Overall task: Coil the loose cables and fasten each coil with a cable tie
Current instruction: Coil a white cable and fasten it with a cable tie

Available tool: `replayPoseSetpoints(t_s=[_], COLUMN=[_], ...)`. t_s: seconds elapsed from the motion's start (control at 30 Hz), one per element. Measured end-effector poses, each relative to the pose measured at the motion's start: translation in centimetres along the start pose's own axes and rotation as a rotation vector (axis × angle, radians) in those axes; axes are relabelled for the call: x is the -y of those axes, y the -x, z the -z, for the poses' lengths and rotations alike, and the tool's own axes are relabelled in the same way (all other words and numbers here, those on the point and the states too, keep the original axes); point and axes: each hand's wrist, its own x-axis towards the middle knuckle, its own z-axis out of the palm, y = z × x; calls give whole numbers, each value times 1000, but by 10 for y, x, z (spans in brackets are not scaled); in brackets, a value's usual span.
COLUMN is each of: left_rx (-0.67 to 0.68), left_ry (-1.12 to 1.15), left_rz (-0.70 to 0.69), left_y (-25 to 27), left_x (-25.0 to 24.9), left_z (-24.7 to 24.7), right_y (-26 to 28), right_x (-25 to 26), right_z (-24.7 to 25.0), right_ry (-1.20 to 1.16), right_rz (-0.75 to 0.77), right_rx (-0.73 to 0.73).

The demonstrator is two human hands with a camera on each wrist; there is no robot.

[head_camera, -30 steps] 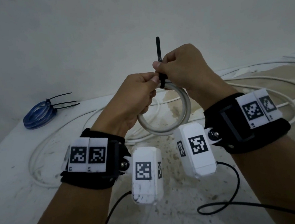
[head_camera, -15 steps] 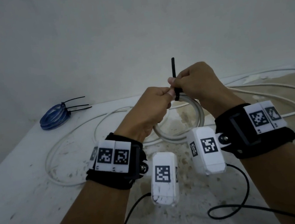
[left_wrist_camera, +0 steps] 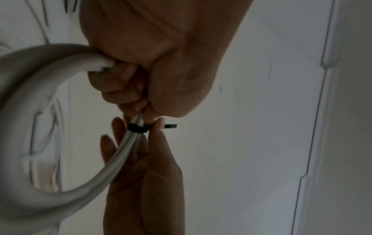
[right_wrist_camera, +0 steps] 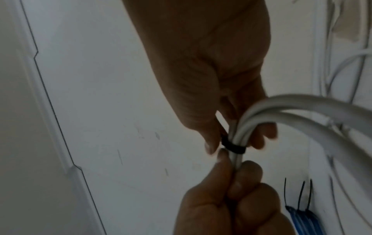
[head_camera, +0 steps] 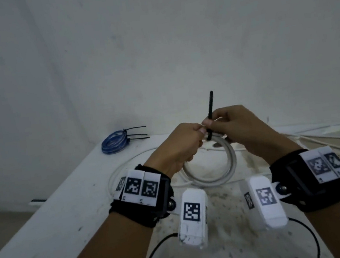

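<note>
A white cable coil point(head_camera: 229, 164) hangs in the air above the table between both hands. My left hand point(head_camera: 180, 147) grips the coil's top strands in a fist point(left_wrist_camera: 120, 89). A black cable tie point(head_camera: 210, 115) is wrapped tight round the strands point(left_wrist_camera: 136, 128) point(right_wrist_camera: 233, 147), with its tail pointing straight up. My right hand point(head_camera: 237, 125) pinches the tie where it meets the coil, thumb and forefinger on either side. Loose white cable point(head_camera: 126, 166) trails from the coil over the table.
A blue coil point(head_camera: 114, 143) fastened with three black ties lies at the table's far left corner point(right_wrist_camera: 300, 221). More white cable point(head_camera: 326, 139) runs across the right side. Black camera leads point(head_camera: 306, 232) lie near the front. A plain wall point(head_camera: 155, 55) stands close behind.
Both hands and the coil have sunk lower and drifted right in the head view, as the view tipped up toward the wall. The grips on coil and tie stay the same.
</note>
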Motion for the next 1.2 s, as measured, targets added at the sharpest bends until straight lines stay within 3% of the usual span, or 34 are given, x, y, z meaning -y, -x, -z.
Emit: replayPoseSetpoints(t_s=[0.1, 0.2, 0.5, 0.63, 0.73, 0.87, 1.0, 1.1, 1.2], left_rx=[-39, -70, -226, -339, -409, -521, -460, -424, -394], left_ry=[-17, 68, 239, 450, 618, 421, 310, 157, 95], left_rz=[4, 24, -13, 8, -20, -9, 88, 199, 221], left_y=[9, 17, 15, 12, 8, -4, -19, -29, -34], left_x=[-1, -2, -1, 18, 29, 44, 59, 74, 90], left_z=[20, 39, 96, 113, 115, 130, 145, 153, 159], right_y=[2, -5, -41, -61, -71, -80, -100, -127, -161], right_x=[22, 40, 65, 66, 61, 50, 33, 11, -27], right_z=[-9, -19, -69, -88, -108, -116, -111, -119, -132], right_ry=[-57, -58, -164, -367, -410, -229, -243, -349, -393], right_rz=[-129, -133, -18, -17, -27, -136, -281, -358, -402], right_rx=[272, 339, 187, -34, -97, 84, 236, 108, -49])
